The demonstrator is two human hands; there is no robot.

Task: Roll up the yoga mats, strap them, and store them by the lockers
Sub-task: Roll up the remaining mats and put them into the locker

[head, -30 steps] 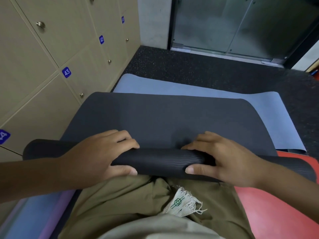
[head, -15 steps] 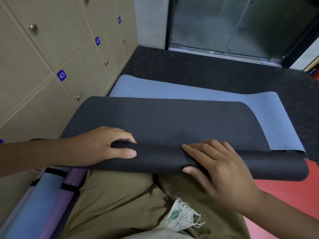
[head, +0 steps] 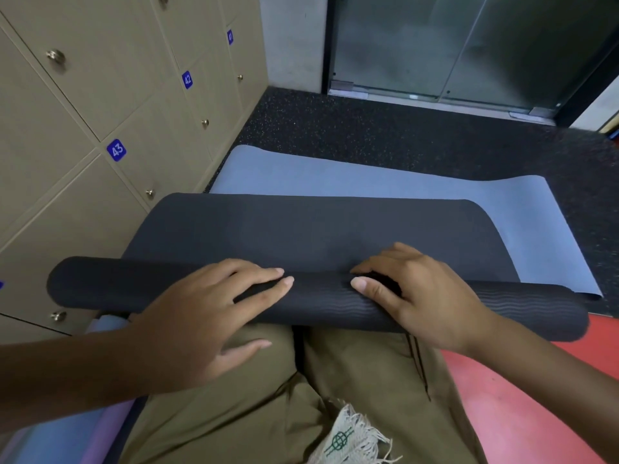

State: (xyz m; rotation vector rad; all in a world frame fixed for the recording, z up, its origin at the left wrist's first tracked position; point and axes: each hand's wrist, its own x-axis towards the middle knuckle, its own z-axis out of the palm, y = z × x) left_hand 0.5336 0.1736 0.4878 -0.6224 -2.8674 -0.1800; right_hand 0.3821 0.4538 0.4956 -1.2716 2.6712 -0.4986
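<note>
The black mat (head: 301,236) is half rolled; the roll is pressed by both flat, open hands, left (head: 214,316) at 8, right (head: 422,296) at 4.

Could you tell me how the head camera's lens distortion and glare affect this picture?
In the head view, wide-angle distortion splays the beige wooden lockers; soft glare hazes the glass doors; both hands on the black rolled yoga mat look sharp.

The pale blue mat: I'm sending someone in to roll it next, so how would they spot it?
Start at the wall of tan lockers on the left. On the dark speckled floor beside them lies the pale blue mat, flat and fully unrolled. The black mat overlapping its near side is half rolled.
</note>
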